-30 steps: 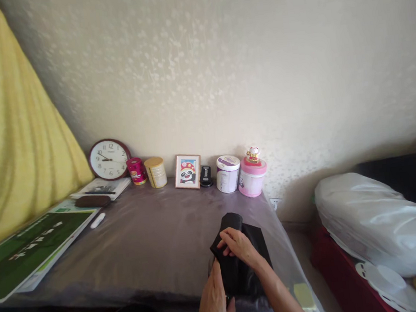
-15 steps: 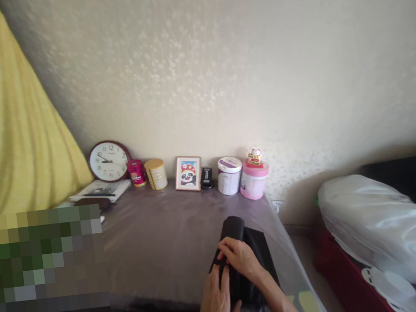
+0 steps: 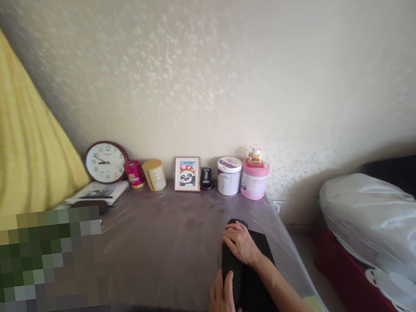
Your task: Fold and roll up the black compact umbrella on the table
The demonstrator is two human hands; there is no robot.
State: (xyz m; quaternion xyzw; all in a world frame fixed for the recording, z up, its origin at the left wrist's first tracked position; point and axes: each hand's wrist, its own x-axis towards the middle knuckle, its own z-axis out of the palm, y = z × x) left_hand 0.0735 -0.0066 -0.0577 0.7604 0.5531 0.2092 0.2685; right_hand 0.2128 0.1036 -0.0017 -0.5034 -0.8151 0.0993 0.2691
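Observation:
A dark, partly rolled black sheet (image 3: pixel 258 285) lies at the right end of the table, its flat part stretching to the right of the roll. What kind of sheet it is, I cannot make out. My right hand (image 3: pixel 240 242) grips the far end of the roll from above, fingers curled over it. Lower down, my left hand (image 3: pixel 221 302) holds the near end, with its fingers along the left side and the thumb over the near edge. Part of the roll is hidden under both hands.
A grey-covered table (image 3: pixel 159 251) reaches to the wall. Along its back stand a clock (image 3: pixel 106 161), a pink can (image 3: pixel 135 174), a yellow tin (image 3: pixel 154 176), a panda picture (image 3: pixel 187 175) and two tubs (image 3: pixel 230 177). A white plastic bag (image 3: pixel 384 221) sits right of the table.
The roll has turned over to the right and lies flatter. My right hand has moved to its far end; my left hand has shifted slightly right and down.

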